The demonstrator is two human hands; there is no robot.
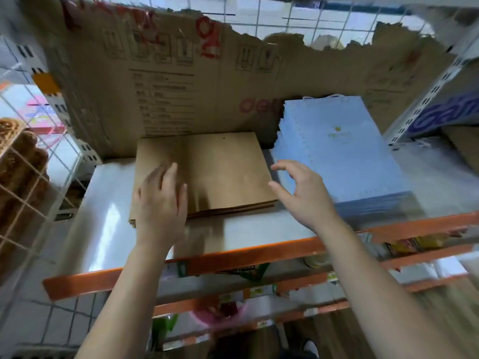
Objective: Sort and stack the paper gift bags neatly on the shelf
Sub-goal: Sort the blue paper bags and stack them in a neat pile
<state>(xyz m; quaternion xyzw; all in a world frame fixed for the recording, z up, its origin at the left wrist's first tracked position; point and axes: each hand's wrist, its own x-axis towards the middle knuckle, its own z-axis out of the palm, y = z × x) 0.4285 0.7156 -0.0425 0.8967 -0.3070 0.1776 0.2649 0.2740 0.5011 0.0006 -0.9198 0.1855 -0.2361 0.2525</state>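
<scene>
1. Head view, nearest zone: both of my forearms are reaching forward over the orange front rail (233,257) of the shelf (108,203), whose white top is reflecting glare.
2. My left hand (160,200) is lying flat, fingers straight and close together, on the near left corner of the brown paper bag stack (225,167). It is pressing on the top bag and is gripping nothing.
3. My right hand (300,193) is hovering released, fingers spread and loosely bent, at the near right corner of the same stack. Its thumb tip is sitting at the stack's right edge, but motion blur is preventing me from telling whether it is touching. Its fingers are overlapping the left edge of the neighbouring blue stack in this view.
4. The brown paper bag stack is lying flat at mid-shelf, set back from the rail, with its layers roughly aligned.
5. The blue paper bag stack (342,156) is lying flat just beside it on the right. It is standing taller, and its top bag is showing a small gold crown print.
6. A cardboard sheet (181,81) with a torn top edge is standing upright behind both stacks.
7. A wire grid panel (311,16) is showing above the cardboard.
</scene>
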